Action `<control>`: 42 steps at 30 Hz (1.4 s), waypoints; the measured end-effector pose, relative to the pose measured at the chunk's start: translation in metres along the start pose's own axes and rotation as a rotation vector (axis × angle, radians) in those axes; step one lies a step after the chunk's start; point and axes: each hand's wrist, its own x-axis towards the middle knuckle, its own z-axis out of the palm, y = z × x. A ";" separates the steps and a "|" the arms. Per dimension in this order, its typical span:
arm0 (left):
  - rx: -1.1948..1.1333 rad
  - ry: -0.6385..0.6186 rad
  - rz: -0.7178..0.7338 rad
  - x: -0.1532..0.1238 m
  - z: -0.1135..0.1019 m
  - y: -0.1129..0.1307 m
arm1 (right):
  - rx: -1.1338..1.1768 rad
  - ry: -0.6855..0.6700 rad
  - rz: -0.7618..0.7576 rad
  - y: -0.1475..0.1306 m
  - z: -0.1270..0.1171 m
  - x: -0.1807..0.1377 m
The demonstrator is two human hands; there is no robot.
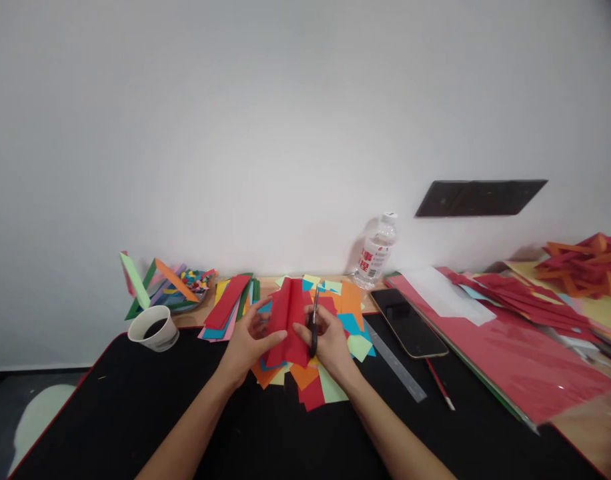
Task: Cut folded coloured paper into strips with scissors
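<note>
My left hand (246, 340) grips the left edge of a folded red paper sheet (289, 319), held up over the desk's middle. My right hand (329, 341) is closed round black-handled scissors (314, 324), whose blades point up along the sheet's right edge. Under both hands lies a heap of coloured paper squares (330, 373) in orange, blue, yellow-green and red.
A paper cup (153, 328) stands at the left, with coloured strips (228, 303) and a bowl of scraps (195, 280) behind. To the right are a water bottle (377, 252), a phone (408, 323), a metal ruler (395, 363), a red pencil (439, 384) and large red sheets (515, 353).
</note>
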 end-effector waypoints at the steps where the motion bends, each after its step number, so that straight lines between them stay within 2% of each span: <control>1: 0.011 0.034 0.008 0.001 -0.003 -0.001 | 0.002 -0.005 0.009 -0.001 -0.002 0.000; 7: 0.023 0.277 -0.029 0.007 -0.014 -0.007 | 0.087 -0.074 0.096 -0.006 -0.009 -0.005; 10: -0.014 0.333 -0.075 0.007 -0.014 -0.007 | 0.128 -0.106 0.128 -0.006 -0.007 -0.006; 12: -0.066 0.283 -0.133 0.004 -0.013 -0.004 | 0.142 -0.101 0.134 -0.004 -0.008 -0.005; 15: -0.151 0.145 -0.212 0.000 -0.013 -0.002 | 0.157 -0.069 0.121 -0.002 -0.010 -0.003; 19: -0.375 -0.064 -0.283 -0.003 -0.012 -0.003 | 0.180 -0.048 0.115 -0.006 -0.011 -0.002; 22: -0.453 -0.113 -0.294 -0.005 -0.008 -0.005 | 0.199 -0.076 0.133 -0.010 -0.008 -0.005; 25: -0.386 -0.023 -0.247 -0.006 -0.004 -0.002 | 0.189 -0.071 0.136 -0.008 -0.008 -0.003; 27: -0.323 0.045 -0.218 -0.004 -0.003 0.005 | 0.160 -0.014 0.109 -0.006 -0.012 0.001; 31: -0.235 0.200 -0.132 0.011 -0.011 0.032 | 0.077 0.158 -0.042 -0.010 -0.022 0.008; 33: -0.189 0.295 -0.074 0.021 -0.017 0.049 | 0.040 0.197 -0.124 -0.021 -0.021 0.002; 35: -0.139 0.352 -0.029 0.029 -0.021 0.065 | 0.010 0.136 -0.144 -0.035 -0.014 -0.012; 36: -0.116 0.367 -0.016 0.032 -0.022 0.072 | -0.004 0.038 -0.122 -0.042 -0.008 -0.020; 38: -0.044 0.367 0.000 0.033 -0.022 0.082 | 0.011 -0.347 0.008 -0.056 0.005 -0.033; 39: 0.004 0.349 0.004 0.032 -0.021 0.085 | 0.022 -0.488 0.059 -0.062 0.011 -0.036; 40: 0.067 0.311 0.006 0.031 -0.019 0.087 | 0.026 -0.544 0.086 -0.066 0.015 -0.036; 41: 0.102 0.267 0.007 0.029 -0.018 0.088 | -0.005 -0.496 0.064 -0.070 0.019 -0.033; 42: 0.105 0.221 0.017 0.026 -0.016 0.089 | -0.062 -0.348 -0.017 -0.072 0.020 -0.027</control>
